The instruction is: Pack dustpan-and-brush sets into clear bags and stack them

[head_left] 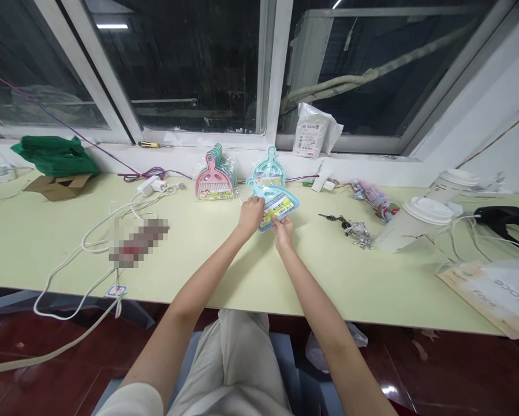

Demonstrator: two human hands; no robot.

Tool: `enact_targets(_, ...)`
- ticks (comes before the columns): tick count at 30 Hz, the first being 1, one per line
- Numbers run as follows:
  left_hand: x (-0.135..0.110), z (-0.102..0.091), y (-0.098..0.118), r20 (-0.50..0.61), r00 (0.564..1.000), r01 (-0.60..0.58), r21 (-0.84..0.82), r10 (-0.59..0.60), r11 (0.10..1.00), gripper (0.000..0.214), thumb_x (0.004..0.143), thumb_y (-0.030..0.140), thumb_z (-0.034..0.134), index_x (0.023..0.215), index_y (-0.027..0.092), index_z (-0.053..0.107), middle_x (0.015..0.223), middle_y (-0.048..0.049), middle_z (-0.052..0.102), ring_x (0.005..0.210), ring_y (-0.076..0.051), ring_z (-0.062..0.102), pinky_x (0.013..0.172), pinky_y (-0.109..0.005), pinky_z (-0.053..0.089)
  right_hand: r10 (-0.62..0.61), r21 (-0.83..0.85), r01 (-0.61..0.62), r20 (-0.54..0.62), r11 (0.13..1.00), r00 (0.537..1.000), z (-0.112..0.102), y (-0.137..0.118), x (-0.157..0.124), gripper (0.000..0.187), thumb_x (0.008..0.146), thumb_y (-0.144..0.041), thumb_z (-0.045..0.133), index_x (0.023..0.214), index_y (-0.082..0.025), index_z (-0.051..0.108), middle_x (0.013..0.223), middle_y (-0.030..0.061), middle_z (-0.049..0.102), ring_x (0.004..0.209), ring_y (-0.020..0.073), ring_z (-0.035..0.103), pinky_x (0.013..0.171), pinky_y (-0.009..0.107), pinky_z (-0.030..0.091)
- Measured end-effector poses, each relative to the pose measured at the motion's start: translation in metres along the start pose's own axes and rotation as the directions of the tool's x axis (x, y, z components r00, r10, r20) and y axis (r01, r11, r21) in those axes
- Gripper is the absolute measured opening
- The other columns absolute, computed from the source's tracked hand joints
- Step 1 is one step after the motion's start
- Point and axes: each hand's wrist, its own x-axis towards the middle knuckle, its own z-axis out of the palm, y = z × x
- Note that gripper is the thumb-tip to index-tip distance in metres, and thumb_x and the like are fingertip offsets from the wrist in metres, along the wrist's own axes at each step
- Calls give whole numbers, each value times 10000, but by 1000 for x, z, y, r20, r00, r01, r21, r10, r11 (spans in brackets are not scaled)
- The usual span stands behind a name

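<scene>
A small light-blue dustpan and brush set with a yellow-green label is held tilted above the table. My left hand is closed on its left side, below the looped handle. At the lower edge my right hand pinches it near the label. Just behind leans another light-blue dustpan set, partly hidden by the held one. To the left stands a row of wrapped dustpan sets, a pink dustpan set in front and several turquoise ones behind it.
White cables loop across the left of the pale table. Keys, a lidded paper cup and a paper bag lie to the right. A white package leans at the window, and a green bag sits far left.
</scene>
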Motion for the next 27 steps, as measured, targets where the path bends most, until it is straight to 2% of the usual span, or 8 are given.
enact_targets(3,-4,1,5,11,1000,18,11,-18,1000,268,928,107,366,1126,158,539,957,-123,608,887,-240,605,755,-338,460,-11,-14,11,-21,1000,1000,-2,1,2,380,576,-281,766,894,-179,583,939,52,736,864,177,674,759,304,554)
enact_targets(6,-7,-2,6,47,990,-133,17,132,991,368,920,75,342,1232,197,493,1057,-131,580,945,-236,598,750,-321,466,-19,-41,17,-28,999,999,-5,2,6,392,604,-293,744,947,-178,595,992,59,729,921,186,674,775,306,555)
enact_targets(9,-7,-4,4,80,946,-319,32,315,947,324,923,84,340,1151,189,545,1140,-148,536,1039,-255,559,788,-332,468,-17,-22,16,-43,1000,999,-6,1,9,397,612,-276,730,976,-174,605,1048,73,719,954,189,673,788,301,556)
enact_targets(11,-6,-3,1,88,928,-365,38,361,930,272,923,89,342,1053,151,573,1138,-167,523,1055,-274,542,821,-359,462,-10,8,10,-55,1000,998,-7,0,10,401,607,-257,728,979,-171,605,1074,83,712,959,189,675,796,301,558)
enact_targets(15,-7,0,0,90,929,-360,10,358,933,269,901,53,344,1034,143,560,1142,-171,510,1052,-278,533,848,-378,448,19,33,-16,-81,999,997,-9,0,11,385,600,-235,720,960,-173,597,1065,79,713,951,186,674,810,311,556)
enact_targets(20,-8,2,13,103,937,-339,28,334,940,383,862,83,401,1219,168,511,1187,-177,520,1099,-306,522,885,-423,426,10,23,-10,-11,1000,1000,-5,0,8,383,605,-236,725,963,-159,615,992,69,725,951,191,672,830,321,551)
enact_targets(25,6,4,19,-99,957,-283,-120,272,951,463,853,114,402,1293,208,507,1465,-174,378,1370,-335,335,1057,-521,310,-3,-19,4,51,1000,999,0,-4,6,380,610,-210,693,980,-154,625,936,60,732,916,185,677,815,326,555)
enact_targets(27,12,8,16,-114,961,-270,-230,250,935,492,832,88,392,1296,203,511,1537,-147,303,1449,-304,219,1112,-519,262,-5,-33,7,65,999,998,0,-6,5,370,599,-217,703,957,-157,635,905,53,735,892,182,677,798,313,556)
